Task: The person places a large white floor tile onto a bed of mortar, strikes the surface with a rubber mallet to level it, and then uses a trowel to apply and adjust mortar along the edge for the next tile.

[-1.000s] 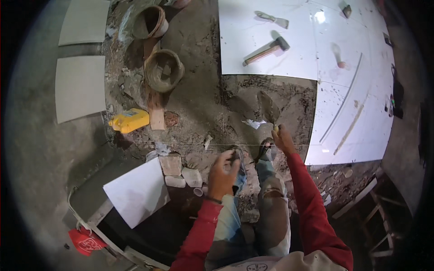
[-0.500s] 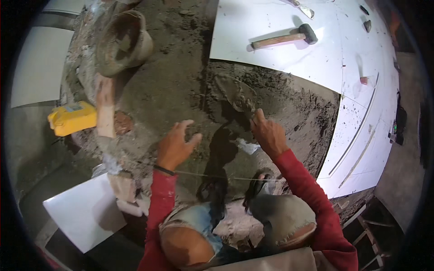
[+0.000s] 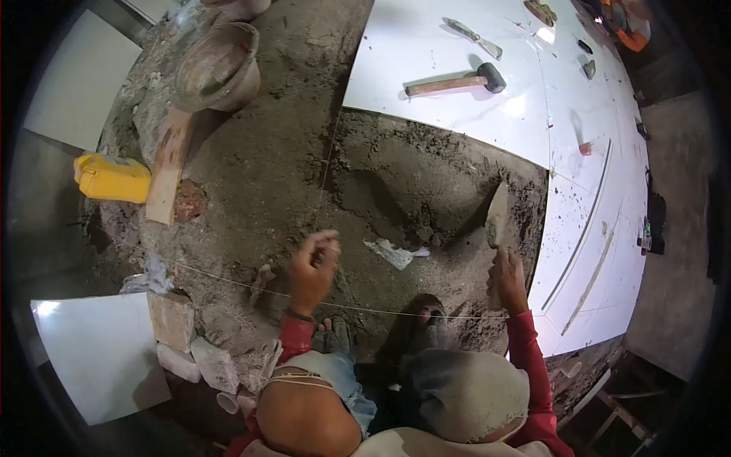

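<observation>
My right hand (image 3: 506, 282) is wrapped round the handle of a trowel (image 3: 497, 213). The trowel's blade is turned on edge and points away from me, over the right part of the damp grey mortar bed (image 3: 426, 179). On the left, my left hand (image 3: 312, 274) hovers above the mortar with loosely bent fingers, slightly blurred, and nothing shows in it. A crumpled piece of pale plastic (image 3: 397, 254) lies on the mortar between the two hands. Beyond the bed are laid white tiles (image 3: 411, 49).
A rubber mallet (image 3: 457, 82) and a scraper (image 3: 474, 36) lie on the tiles. A taut string (image 3: 381, 311) crosses before my feet. To the left are a bucket (image 3: 247, 84), a wooden board (image 3: 169, 167), a yellow jug (image 3: 114, 179) and a loose white tile (image 3: 99, 358). Another person (image 3: 632, 30) is at far right.
My right hand has moved right and nearer, swinging the trowel from the bed's middle to its right side. My left hand has shifted slightly right, its fingers more bent. The view has shifted too.
</observation>
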Available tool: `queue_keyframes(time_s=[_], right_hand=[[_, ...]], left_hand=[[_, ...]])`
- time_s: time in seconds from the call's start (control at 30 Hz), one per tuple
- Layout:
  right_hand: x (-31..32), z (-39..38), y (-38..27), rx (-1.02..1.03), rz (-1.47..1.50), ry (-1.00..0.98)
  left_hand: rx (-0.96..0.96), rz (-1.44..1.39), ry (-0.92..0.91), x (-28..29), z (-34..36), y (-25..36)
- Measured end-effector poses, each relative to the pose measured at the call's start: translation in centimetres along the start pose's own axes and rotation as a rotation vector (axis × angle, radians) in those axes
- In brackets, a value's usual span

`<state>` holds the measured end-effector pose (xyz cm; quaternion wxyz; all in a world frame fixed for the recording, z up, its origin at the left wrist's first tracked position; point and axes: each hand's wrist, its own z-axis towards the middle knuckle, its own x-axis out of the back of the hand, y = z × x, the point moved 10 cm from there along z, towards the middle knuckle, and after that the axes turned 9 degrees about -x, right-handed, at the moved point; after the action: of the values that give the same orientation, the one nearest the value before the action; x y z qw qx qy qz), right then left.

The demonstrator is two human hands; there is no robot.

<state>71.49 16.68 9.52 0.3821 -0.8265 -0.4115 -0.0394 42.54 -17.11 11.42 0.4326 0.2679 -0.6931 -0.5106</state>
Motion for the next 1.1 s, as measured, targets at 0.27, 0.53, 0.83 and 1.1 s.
queue_keyframes(time_s=[0.27,0.53,0.83,1.1], right_hand=[[-12.8,-0.2,-5.7,0.440,-0.255,-0.142],[-0.4,-1.7,-3.9,0.384,-0.452,0.274],[-4.0,-1.0,-3.3,0.568,-0.671,0.260],[-6.3,-1.4,-2.3,0.067,-0.003,-0.324]], left_hand=[[0.004,-0.171,-0.280,-5.7,-5.5,-0.1],[-0.127,-0.019,-0.310,-3.1,-12.5,-1.2],[-0.222,0.130,-0.313,-5.1,-16.6,-4.9],[-0.245,0.211,-0.224,-4.9,-16.3,-4.8]])
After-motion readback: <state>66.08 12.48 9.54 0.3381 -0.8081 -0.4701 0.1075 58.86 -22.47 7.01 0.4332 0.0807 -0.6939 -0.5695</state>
